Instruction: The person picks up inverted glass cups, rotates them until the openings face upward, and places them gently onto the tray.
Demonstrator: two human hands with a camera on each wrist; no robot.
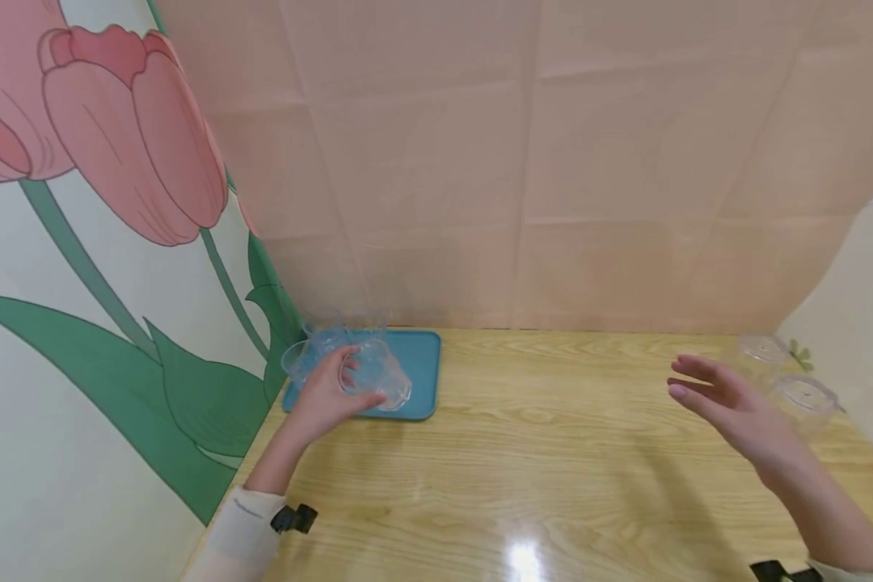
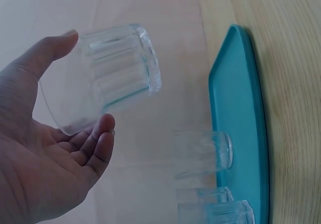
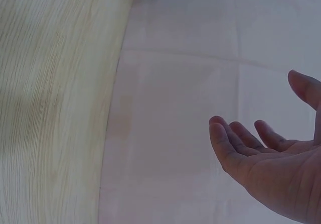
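A clear plastic-looking cup [image 1: 378, 373] is in my left hand [image 1: 327, 396], held between thumb and fingers over the blue tray [image 1: 423, 372]. In the left wrist view this cup [image 2: 118, 66] lies tilted on its side, its thick ribbed base pointing away from the palm. Several more clear cups [image 2: 203, 152] stand on the tray, partly behind the left hand in the head view. On the right, my right hand [image 1: 742, 416] hangs above the table with loosely bent fingers and nothing in them. Two upside-down clear cups [image 1: 806, 396] stand just beyond and beside it.
A light wood-grain table [image 1: 538, 453] spans the front. Behind it rises a pinkish sheet-covered wall [image 1: 524, 178]. A wall with painted tulips [image 1: 138, 145] borders the left side, close to the tray, and a pale wall [image 1: 862, 323] borders the right.
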